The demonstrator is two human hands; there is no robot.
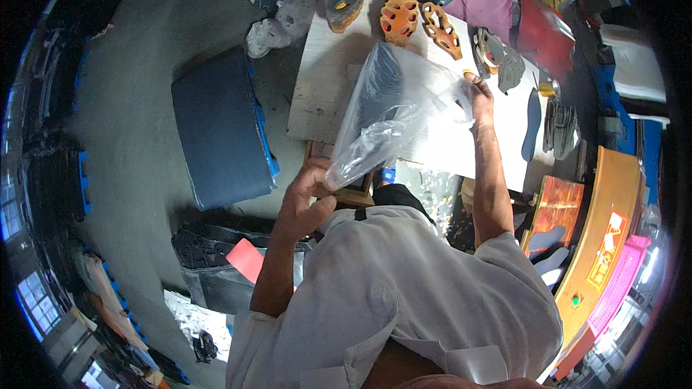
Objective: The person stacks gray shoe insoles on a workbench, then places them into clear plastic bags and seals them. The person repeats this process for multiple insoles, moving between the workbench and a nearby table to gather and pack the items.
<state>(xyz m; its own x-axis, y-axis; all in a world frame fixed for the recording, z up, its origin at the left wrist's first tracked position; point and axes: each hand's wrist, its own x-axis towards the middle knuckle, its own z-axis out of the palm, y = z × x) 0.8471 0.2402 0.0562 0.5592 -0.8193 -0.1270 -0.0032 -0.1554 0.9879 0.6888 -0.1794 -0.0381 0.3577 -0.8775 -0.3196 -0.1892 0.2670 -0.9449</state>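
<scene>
A large clear plastic bag (407,104) is stretched between my two hands above the white worktable. My left hand (306,198) pinches its lower corner near the table's front edge. My right hand (481,99) grips the opposite side, where the film is bunched, and a small yellow bit shows at the thumb. A dark patch shows at the bag's upper left; I cannot tell whether it lies inside the bag or behind it. Beyond the bag, several orange-brown sole-shaped pieces with cutouts (398,17) lie along the table's far edge.
The white worktable (317,94) also holds a dark insole shape (531,124), a stack of grey sole pieces (561,130) and a yellow tape roll (548,88). Left stands a dark blue sheet stack (220,130). An orange wooden cabinet (602,238) is at right.
</scene>
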